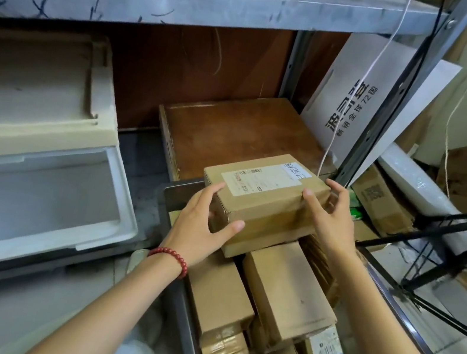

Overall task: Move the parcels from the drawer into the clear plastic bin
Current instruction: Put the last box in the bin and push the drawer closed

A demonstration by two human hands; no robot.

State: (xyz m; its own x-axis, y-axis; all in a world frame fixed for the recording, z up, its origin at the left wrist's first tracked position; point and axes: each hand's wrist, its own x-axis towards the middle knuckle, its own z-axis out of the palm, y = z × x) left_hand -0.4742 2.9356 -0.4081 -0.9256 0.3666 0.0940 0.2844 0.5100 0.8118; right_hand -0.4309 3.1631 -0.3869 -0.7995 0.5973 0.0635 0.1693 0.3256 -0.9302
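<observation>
Brown cardboard parcel, white-labelled (263, 194): left hand (201, 227) and right hand (333, 222) each grip one end, likely steadying its bulk; held over the far end of the clear plastic bin (170, 200), above stacked parcels (286, 292).

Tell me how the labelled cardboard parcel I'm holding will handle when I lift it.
Probably stiff: the parcel shows square corners under both grips. Likely not slippery, since matte cardboard gives the left hand and right hand purchase. Flat faces mean it should not roll.
</observation>
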